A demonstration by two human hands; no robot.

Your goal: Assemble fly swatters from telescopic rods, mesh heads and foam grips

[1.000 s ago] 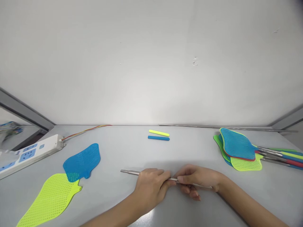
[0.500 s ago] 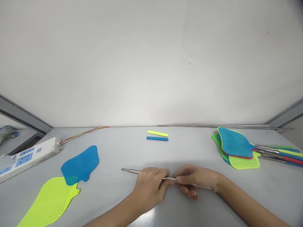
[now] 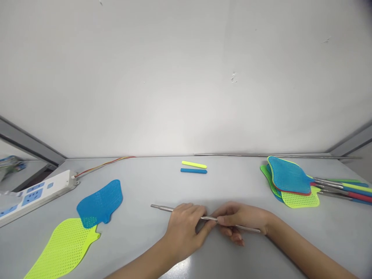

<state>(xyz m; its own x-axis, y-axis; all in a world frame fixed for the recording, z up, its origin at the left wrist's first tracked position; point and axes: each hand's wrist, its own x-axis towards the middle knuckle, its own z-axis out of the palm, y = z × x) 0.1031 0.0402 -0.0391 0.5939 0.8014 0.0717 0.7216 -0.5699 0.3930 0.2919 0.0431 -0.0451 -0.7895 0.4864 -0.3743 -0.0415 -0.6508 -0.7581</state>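
Observation:
A thin metal rod (image 3: 162,208) runs slantwise across the near middle of the grey table, its left end higher in view than its right. My left hand (image 3: 187,228) is closed over the rod from above, with the fingers wrapped round it. Close beside it, my right hand (image 3: 241,219) pinches the rod between thumb and fingers, its lower fingers curled beneath. Both ends of the rod stick out past the hands. Beyond them lie a yellow handle sleeve (image 3: 194,164) and a blue handle sleeve (image 3: 193,171), side by side.
On the left, a blue fly swatter head (image 3: 101,201) overlaps a yellow fly swatter head (image 3: 64,248). A white power strip (image 3: 55,186) stands behind them. Several fly swatters (image 3: 290,176) are stacked at right. Long thin rods (image 3: 232,155) lie along the wall.
The view has shifted very slightly. Both hands keep their hold on the rod in nearly the same place.

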